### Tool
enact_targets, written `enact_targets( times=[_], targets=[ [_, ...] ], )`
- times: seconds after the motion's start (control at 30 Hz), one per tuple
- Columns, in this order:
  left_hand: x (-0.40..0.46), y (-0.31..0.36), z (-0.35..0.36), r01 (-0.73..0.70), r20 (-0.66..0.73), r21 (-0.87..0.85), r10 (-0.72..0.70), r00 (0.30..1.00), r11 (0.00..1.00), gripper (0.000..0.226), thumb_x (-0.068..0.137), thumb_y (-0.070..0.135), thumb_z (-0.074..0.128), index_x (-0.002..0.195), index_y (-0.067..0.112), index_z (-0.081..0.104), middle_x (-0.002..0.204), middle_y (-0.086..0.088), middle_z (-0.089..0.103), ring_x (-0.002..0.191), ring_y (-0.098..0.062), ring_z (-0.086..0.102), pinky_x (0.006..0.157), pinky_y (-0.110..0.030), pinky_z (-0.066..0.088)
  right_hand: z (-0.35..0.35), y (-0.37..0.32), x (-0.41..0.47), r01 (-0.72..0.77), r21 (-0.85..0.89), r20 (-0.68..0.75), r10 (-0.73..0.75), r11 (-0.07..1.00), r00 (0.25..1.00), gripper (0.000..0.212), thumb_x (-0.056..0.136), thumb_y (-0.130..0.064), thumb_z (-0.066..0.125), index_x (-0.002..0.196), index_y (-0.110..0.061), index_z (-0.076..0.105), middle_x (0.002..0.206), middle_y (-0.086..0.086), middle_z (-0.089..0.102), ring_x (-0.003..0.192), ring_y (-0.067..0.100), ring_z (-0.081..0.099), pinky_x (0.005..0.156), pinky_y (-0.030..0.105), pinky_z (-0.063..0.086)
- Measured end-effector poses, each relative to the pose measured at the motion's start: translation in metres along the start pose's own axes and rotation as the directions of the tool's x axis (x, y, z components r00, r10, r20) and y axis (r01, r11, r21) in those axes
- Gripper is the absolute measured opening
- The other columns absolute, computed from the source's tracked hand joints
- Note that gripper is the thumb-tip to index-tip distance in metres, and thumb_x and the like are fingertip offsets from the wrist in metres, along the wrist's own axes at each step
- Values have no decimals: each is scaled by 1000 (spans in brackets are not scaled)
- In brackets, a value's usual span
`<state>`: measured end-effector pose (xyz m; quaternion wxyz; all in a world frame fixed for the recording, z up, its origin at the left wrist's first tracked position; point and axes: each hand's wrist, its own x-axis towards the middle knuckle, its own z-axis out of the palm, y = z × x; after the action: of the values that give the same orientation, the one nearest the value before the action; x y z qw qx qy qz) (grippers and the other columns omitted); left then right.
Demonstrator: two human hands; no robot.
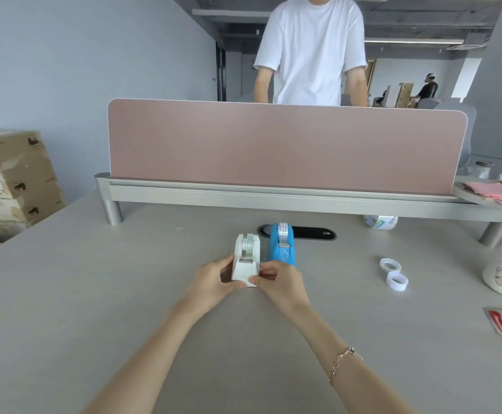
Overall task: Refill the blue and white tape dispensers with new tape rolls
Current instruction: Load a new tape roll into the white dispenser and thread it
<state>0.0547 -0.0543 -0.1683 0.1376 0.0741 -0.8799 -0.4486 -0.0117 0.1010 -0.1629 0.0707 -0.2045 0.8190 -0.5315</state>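
Pale, matte grey tabletop (124,294) is carrying the smooth white dispenser (245,261), standing just left of the glossy blue dispenser (282,246). Left hand (213,279) and right hand (276,279) are curling their fingers around its rounded base; a slip risks toppling the neighbour or nicking skin on the serrated cutter. Two thin rings (393,274) are lying well apart, rightward.

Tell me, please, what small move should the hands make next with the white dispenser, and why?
Probably let go and pull both hands back: the white dispenser stands on the desk beside the blue dispenser, both loaded, while the left hand and right hand hold its near end.
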Motion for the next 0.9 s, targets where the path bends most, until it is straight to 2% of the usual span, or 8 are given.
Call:
enact_targets(
  times=[0.1, 0.2, 0.3, 0.4, 0.47, 0.67, 0.77, 0.9],
  targets=[
    [6, -2, 2, 19, 0, -14, -19, 1000, 1000, 58, 76, 12, 74, 127, 33, 57, 99, 33, 65, 99, 14, 61, 81, -1, 43, -18, 2, 0, 18, -72, 6, -18, 997, 1000, 14, 80, -16, 71, 93, -12, 71, 83, -2, 70, 78, 12, 66, 77, 24, 57],
    [12, 1, 4, 18, -16, 0, -18, 1000, 1000, 59, 78, 11, 73, 131, 29, 55, 98, 36, 58, 92, 25, 56, 75, 6, 37, -48, 11, -3, 73, -146, -58, -82, 987, 995, 14, 80, -18, 71, 94, -18, 70, 88, -6, 65, 75, 8, 59, 65, 2, 45],
    [17, 1, 5, 26, -24, 13, -26, 999, 1000, 61, 77, 12, 74, 132, 28, 54, 99, 37, 56, 82, 35, 49, 72, 9, 35, -70, 25, -5, 93, -215, -133, -124, 972, 983, 29, 78, -22, 73, 106, -24, 65, 105, -8, 56, 87, 4, 53, 69, 2, 38],
    [22, 1, 5, 35, -28, 26, -34, 999, 999, 64, 77, 13, 75, 134, 28, 52, 112, 25, 59, 86, 31, 50, 72, 11, 33, -77, 35, -5, 52, -209, -106, -75, 977, 992, 44, 79, -23, 73, 120, -24, 57, 114, -11, 46, 112, 12, 47, 90, 17, 40],
    [25, 3, 5, 37, -19, 42, -36, 999, 998, 64, 78, 12, 75, 135, 27, 51, 114, 22, 56, 98, 16, 53, 74, 8, 34, -78, 37, -2, 39, -218, -91, -60, 975, 994, 47, 80, -23, 72, 124, -23, 54, 117, -12, 44, 119, 15, 45, 99, 25, 39],
    [36, 4, 9, 44, 3, 34, -44, 999, 998, 65, 79, 10, 74, 137, 23, 49, 118, 14, 60, 110, 0, 56, 89, -15, 37, -72, 37, 13, 110, -323, -36, -129, 940, 991, 56, 80, -23, 71, 132, -18, 49, 135, 0, 48, 132, 16, 32, 94, 9, 22],
    [40, 4, 10, 56, 25, 23, -56, 998, 998, 67, 79, 8, 73, 139, 22, 46, 119, 13, 61, 107, 1, 56, 84, -7, 39, -68, 36, 21, 93, -354, 18, -92, 931, 996, 66, 80, -27, 71, 138, -18, 42, 140, 1, 43, 139, 14, 21, 108, 20, 22],
    [46, 2, 14, 70, 3, -3, -70, 998, 998, 68, 77, 9, 75, 138, 22, 48, 118, 16, 61, 94, 14, 55, 73, 8, 36, -63, 38, 34, 80, -341, 29, -74, 937, 997, 68, 80, -30, 70, 139, -16, 38, 141, 0, 44, 140, 12, 19, 107, 21, 24]
  ],
)
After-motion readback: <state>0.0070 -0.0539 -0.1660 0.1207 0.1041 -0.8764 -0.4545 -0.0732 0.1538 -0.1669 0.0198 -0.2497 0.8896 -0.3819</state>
